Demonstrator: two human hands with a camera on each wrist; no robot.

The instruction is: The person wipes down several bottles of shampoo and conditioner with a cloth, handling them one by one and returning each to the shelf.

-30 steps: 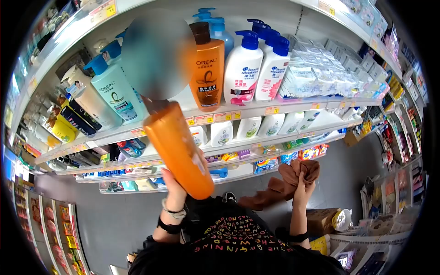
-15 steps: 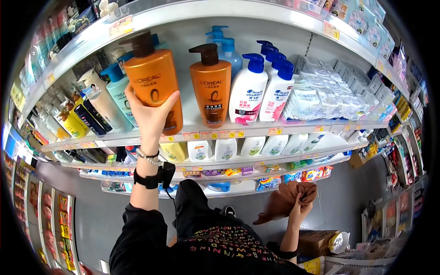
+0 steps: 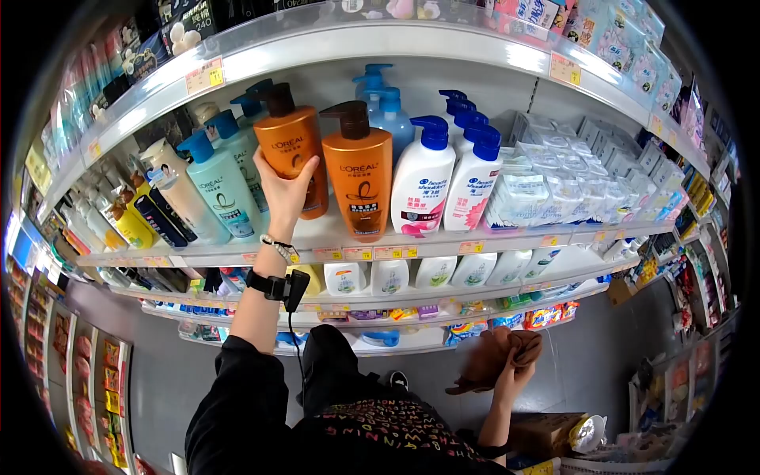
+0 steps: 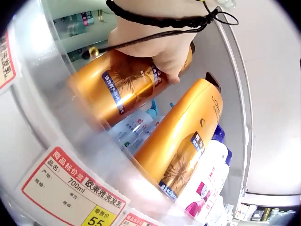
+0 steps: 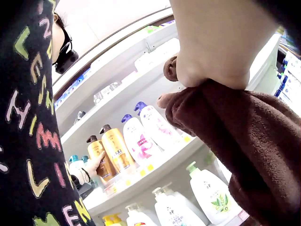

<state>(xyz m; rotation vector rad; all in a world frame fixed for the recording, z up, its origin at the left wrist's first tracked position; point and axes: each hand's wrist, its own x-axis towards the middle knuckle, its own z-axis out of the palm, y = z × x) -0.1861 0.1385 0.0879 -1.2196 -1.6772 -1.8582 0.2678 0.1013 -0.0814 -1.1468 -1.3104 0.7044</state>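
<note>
Bottle shift: the orange L'Oréal pump bottle (image 3: 294, 136) has moved farther back over the shelf (image 3: 447, 247), closer to its matching bottle (image 3: 360, 182).
Head view, left hand: the left hand (image 3: 281, 190) grips the orange L'Oréal pump bottle, left of the upper centre.
Head view, step: apparently setting it in the row; next calls for a level base and a gentle release.
Head view, right hand: the right hand (image 3: 514, 380) grips a brown cloth (image 3: 491, 366), lower right.
Head view, row: mint L'Oréal bottle (image 3: 226, 198) left, Head & Shoulders bottles (image 3: 422, 186) right.
Head view, room: shop aisle, grey floor (image 3: 590, 332).
Left wrist view, shelf: price label (image 4: 73, 188) reading 700ml, lower left; cannot tell whether the base bears weight.
Right wrist view, cloth: hangs in folds, right side.
</note>
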